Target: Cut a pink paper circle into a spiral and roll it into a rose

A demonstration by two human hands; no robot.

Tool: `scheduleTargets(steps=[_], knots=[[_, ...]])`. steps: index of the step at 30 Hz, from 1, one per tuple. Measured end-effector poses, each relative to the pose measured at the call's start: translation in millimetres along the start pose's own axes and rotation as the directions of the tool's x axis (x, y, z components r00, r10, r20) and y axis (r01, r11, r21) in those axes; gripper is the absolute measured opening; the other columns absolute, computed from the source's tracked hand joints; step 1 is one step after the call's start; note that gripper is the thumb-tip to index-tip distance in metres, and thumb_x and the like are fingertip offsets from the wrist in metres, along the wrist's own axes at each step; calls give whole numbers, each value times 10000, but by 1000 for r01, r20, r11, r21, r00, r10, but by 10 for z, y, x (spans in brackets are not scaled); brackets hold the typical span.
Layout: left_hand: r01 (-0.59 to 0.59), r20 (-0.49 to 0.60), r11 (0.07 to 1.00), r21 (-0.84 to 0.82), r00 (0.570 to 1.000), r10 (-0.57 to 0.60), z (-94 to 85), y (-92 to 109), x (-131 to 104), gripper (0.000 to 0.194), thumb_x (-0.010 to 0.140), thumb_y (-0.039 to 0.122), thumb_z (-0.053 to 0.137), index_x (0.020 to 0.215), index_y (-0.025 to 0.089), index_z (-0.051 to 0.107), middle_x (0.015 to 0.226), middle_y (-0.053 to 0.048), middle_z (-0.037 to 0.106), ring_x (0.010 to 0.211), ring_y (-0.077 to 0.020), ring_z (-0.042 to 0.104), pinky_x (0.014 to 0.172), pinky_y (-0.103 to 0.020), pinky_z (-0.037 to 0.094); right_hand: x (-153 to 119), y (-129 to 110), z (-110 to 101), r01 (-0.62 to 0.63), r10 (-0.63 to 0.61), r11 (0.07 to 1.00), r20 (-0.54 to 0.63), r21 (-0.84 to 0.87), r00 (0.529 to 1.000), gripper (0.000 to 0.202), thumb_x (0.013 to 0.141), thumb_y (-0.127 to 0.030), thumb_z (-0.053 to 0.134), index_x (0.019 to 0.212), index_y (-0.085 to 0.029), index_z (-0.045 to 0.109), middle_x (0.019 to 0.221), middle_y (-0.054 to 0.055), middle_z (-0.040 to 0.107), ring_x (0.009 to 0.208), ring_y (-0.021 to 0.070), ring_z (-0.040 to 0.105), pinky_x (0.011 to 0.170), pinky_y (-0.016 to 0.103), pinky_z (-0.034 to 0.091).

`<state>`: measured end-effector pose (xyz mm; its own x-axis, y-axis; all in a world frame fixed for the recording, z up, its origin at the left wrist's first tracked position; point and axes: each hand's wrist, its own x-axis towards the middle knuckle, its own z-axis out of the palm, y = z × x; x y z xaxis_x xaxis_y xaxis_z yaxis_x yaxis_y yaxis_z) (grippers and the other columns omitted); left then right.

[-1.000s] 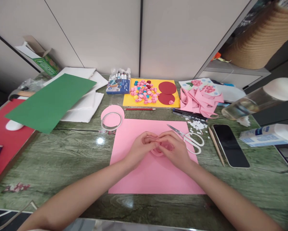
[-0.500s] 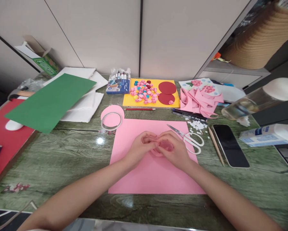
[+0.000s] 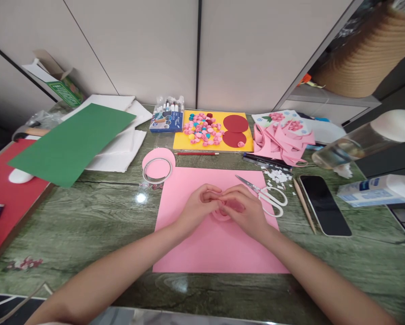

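- My left hand [image 3: 197, 208] and right hand [image 3: 246, 212] meet fingertip to fingertip, pinching a small pink paper curl [image 3: 223, 213] between them.
- The curl sits over the middle of the pink sheet [image 3: 209, 248] on the worktop [image 3: 87, 225].
- Scissors [image 3: 268, 195] lie just right of my right hand, a phone [image 3: 324, 204] farther right.

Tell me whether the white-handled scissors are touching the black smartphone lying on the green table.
Apart. The head view shows the white-handled scissors and black smartphone separated by bare green table and a wooden stick.
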<state>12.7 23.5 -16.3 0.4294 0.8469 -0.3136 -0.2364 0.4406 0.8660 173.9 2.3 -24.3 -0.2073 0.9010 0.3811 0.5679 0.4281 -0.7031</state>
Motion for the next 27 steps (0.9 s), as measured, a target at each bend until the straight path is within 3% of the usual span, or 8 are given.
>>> scheduleTargets(steps=[11,15,20,27], knots=[[-8,-13,1000,-20,1000,8,50,-17,-27,269,649,191,709,870,156,560,762,-13,629,718,-125,593,663,-246,449,6,-15,23,-50,50,999,0,6,999,95,745,-173,633,733,-231,559,801,9,592,808,188,563,725,357,474],[-7,-50,1000,-19,999,6,39,-1,-24,257,655,163,693,871,160,553,738,-2,635,682,-119,602,661,-246,445,9,-19,1,-36,36,999,16,15,999,106,766,-166,616,841,-241,609,874,27,595,862,191,565,763,362,480],[-12,-2,1000,-29,1000,12,-5,-5,-8,251,691,129,638,912,176,529,729,8,632,622,-119,604,643,-261,453,-12,-1,-13,-8,3,998,95,60,996,262,817,-159,551,1037,-280,626,992,50,592,953,203,568,821,386,486],[-13,-28,1000,-8,1000,13,-2,-10,10,252,679,122,651,898,169,536,750,-1,642,686,-121,609,665,-240,445,-12,11,-2,-17,16,999,48,31,999,205,820,-171,571,981,-271,649,939,45,612,909,199,580,810,389,489]])
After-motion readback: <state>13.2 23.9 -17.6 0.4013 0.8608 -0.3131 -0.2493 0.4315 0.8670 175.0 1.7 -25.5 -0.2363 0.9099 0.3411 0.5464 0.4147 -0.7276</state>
